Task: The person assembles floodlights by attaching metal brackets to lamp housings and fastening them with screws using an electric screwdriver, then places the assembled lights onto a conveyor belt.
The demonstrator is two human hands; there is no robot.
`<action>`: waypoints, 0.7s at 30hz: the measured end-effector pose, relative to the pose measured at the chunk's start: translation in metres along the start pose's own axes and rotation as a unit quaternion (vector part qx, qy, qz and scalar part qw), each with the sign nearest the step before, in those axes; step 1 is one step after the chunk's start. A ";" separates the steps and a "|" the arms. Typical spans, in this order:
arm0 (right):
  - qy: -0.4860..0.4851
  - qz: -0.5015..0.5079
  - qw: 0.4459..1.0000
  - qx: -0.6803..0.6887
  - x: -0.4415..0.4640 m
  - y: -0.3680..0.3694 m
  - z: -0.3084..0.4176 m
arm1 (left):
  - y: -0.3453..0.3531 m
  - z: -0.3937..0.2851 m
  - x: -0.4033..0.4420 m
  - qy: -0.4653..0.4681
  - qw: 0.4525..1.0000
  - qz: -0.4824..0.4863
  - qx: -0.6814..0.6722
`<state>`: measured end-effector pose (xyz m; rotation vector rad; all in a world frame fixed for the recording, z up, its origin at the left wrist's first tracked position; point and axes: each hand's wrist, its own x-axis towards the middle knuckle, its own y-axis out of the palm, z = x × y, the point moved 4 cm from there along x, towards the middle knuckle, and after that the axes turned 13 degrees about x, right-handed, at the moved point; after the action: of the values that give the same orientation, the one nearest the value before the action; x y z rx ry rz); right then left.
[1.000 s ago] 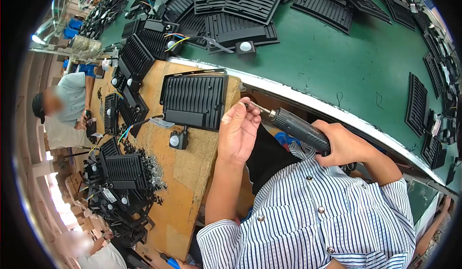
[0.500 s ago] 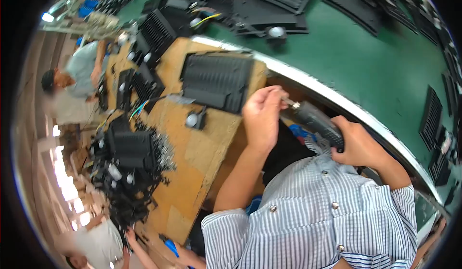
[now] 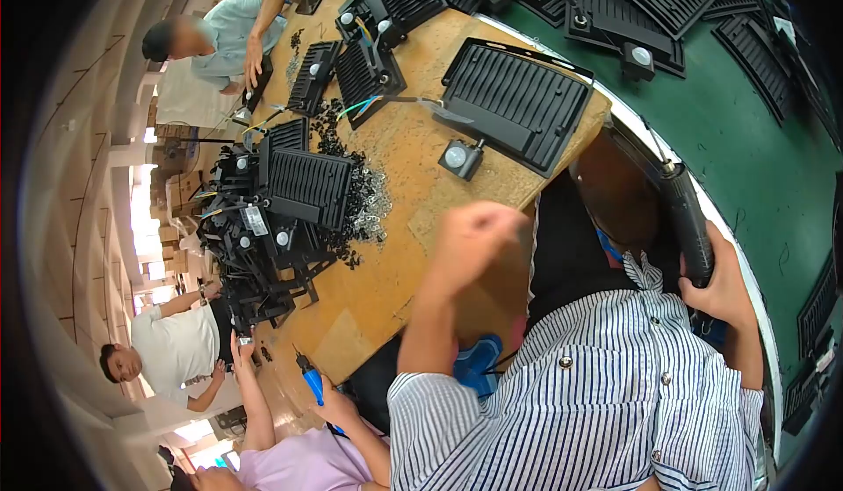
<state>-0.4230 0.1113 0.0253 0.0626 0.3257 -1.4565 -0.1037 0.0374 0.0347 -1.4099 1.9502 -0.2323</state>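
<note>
My right hand is wrapped around the black body of an electric screwdriver, its bit pointing up and away over the gap between the two tables. My left hand, smeared by motion, has its fingers curled together above the wooden table's front edge. Whether something small sits in those fingers is hidden. Just beyond it lies a black finned floodlight housing with a metal bracket along its far side. A square sensor with a white dome is attached at its near side, and a cable runs off to the left.
On the wooden table are a heap of black brackets, loose screws and washers, and more housings. A green table holds further housings. Co-workers stand or sit at left; one hand grips a blue screwdriver.
My left hand has left the screwdriver bit and moved left and down. My right hand has carried the screwdriver to the right. The view has shifted, showing more of the wooden table.
</note>
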 end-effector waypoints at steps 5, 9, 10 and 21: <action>0.014 -0.002 1.000 -0.009 0.001 -0.003 -0.006 | -0.119 0.074 0.042 0.061 0.846 -0.435 0.303; 0.035 0.005 0.999 -0.036 -0.003 -0.003 -0.010 | -0.148 0.092 0.078 0.002 0.806 -0.462 0.369; 0.046 0.005 0.998 -0.030 -0.004 -0.003 -0.010 | -0.149 0.094 0.084 0.012 0.800 -0.451 0.396; 0.079 0.104 0.987 -0.097 0.007 0.000 0.004 | -0.125 0.033 0.035 0.112 0.641 -0.586 0.483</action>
<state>-0.4214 0.1036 0.0270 0.0532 0.5739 -1.2099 0.0065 -0.0338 0.0604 -1.5775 0.4143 -1.7858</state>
